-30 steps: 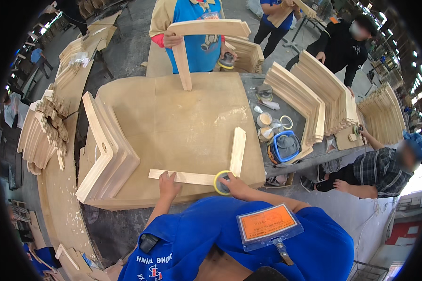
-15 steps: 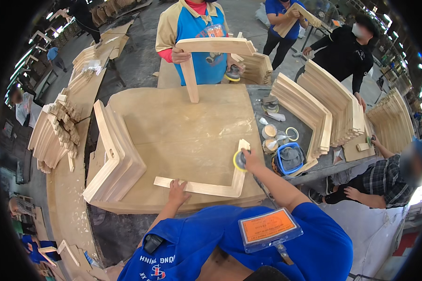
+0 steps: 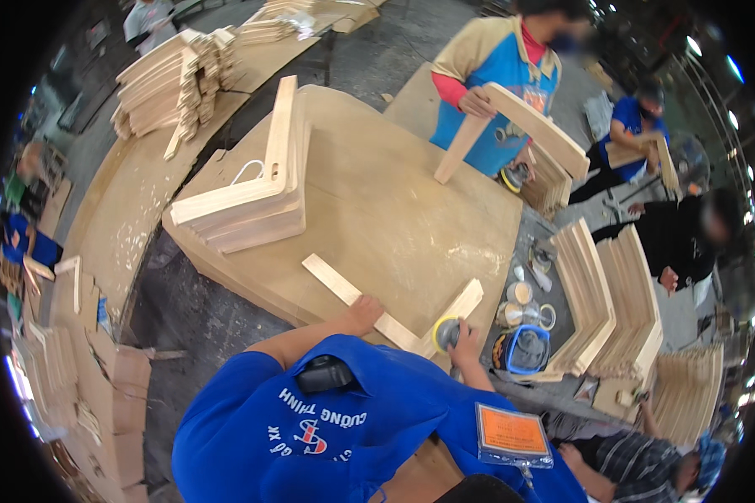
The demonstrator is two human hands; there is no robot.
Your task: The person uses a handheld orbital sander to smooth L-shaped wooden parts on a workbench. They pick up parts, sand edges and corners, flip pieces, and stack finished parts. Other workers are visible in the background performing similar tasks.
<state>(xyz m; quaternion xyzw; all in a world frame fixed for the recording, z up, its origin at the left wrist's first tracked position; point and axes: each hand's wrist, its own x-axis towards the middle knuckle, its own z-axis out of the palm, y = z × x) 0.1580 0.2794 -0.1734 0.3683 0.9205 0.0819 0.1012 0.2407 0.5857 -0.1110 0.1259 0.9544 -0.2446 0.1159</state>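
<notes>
An angled wooden frame piece [image 3: 335, 280] lies on the brown-covered table in front of me, its two arms meeting near my body. My left hand [image 3: 365, 313] is closed over its long arm, with the fingertips partly hidden. In my right hand [image 3: 465, 344] is a round sander [image 3: 446, 334] with a yellow rim, held against the piece close to its corner. Part of the corner is covered by the sander and my hand.
A stack of angled wooden pieces [image 3: 260, 210] stands at the table's left. Across from me, a person [image 3: 499, 84] holds another wooden piece [image 3: 541, 126] and a sander [image 3: 513, 176]. To the right sit a blue-rimmed container [image 3: 527, 350], small tubs [image 3: 520, 292] and stacked pieces [image 3: 580, 298].
The view has swung left, shifting the table in the picture. My right hand has moved the sander along the short arm toward the corner. My left hand still holds the long arm.
</notes>
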